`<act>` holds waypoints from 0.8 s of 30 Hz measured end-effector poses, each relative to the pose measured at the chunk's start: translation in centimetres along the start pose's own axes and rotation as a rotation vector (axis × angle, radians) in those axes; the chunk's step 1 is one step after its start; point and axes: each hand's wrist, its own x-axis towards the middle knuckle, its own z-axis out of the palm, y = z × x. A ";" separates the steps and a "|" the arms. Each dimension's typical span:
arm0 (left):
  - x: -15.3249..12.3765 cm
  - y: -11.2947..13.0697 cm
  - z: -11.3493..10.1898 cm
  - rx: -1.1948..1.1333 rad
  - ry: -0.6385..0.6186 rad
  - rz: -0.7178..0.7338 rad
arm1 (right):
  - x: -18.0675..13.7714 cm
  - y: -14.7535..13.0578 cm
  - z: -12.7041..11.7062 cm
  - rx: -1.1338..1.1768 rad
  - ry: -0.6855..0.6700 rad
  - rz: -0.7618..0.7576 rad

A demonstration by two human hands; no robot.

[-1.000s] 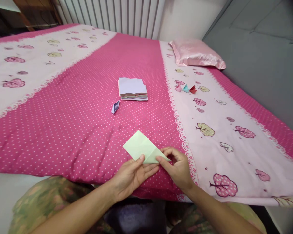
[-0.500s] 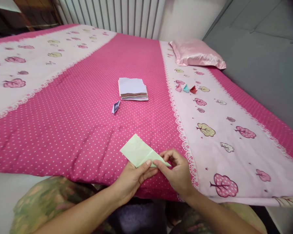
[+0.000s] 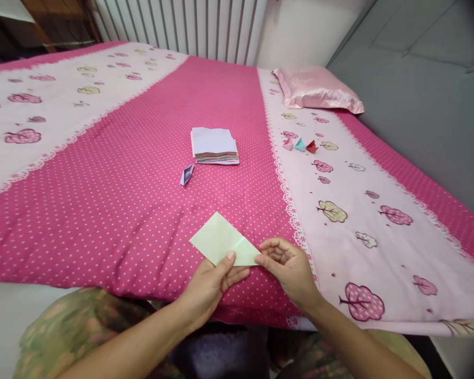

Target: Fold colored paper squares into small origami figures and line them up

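Observation:
A pale green folded paper (image 3: pixel 221 239) lies on the pink dotted bedsheet (image 3: pixel 122 200) near the bed's front edge. My left hand (image 3: pixel 210 287) pinches its near edge, thumb on top. My right hand (image 3: pixel 290 268) grips its right corner with curled fingers. Farther up the bed sits a stack of coloured paper sheets (image 3: pixel 214 146) with a white sheet on top. A small folded lilac paper piece (image 3: pixel 187 174) lies just left of and below the stack.
Three small folded paper shapes, pink (image 3: pixel 288 143), teal (image 3: pixel 299 145) and red (image 3: pixel 312 146), sit in a row on the light band right of the stack. A shiny pink pillow (image 3: pixel 318 89) lies at the far right by the grey headboard (image 3: pixel 418 95).
The green paper's right-hand tip has been folded in, so it now looks shorter and flatter. Both hands shifted slightly left with it.

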 end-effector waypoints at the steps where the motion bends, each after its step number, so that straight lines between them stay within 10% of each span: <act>1: 0.1 0.1 0.0 0.006 0.003 0.006 | 0.1 0.0 0.0 0.010 -0.012 0.013; 17: -0.7 0.2 -0.1 0.395 -0.200 0.000 | 0.0 -0.5 -0.7 -0.049 -0.218 0.038; 24: -0.6 0.5 0.0 0.596 0.024 0.059 | -0.1 -1.2 -0.3 0.136 -0.156 0.228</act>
